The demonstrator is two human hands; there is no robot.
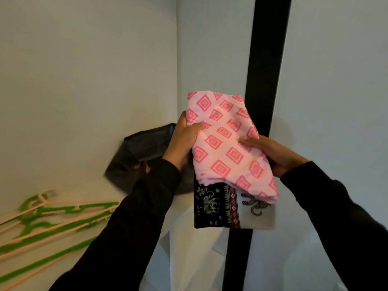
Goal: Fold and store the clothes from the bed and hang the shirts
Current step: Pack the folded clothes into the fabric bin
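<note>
Green and peach hangers [52, 219] lie far left of the folded pink diamond-print cloth [226, 143]. A dark bag [142, 148] sits just left. The left hand [184, 139] grips the cloth's left edge; the right hand [270, 154] holds its right side. Under it lies a folded elephant-print cloth [228, 208].

The folded pink garment [226, 143] is soft matt cloth with a woven-looking diamond print, as is the elephant-print cloth [231, 208] beneath. The green and peach hangers [52, 223] look like smooth plastic; the dark bag [138, 152] is slightly glossy.
</note>
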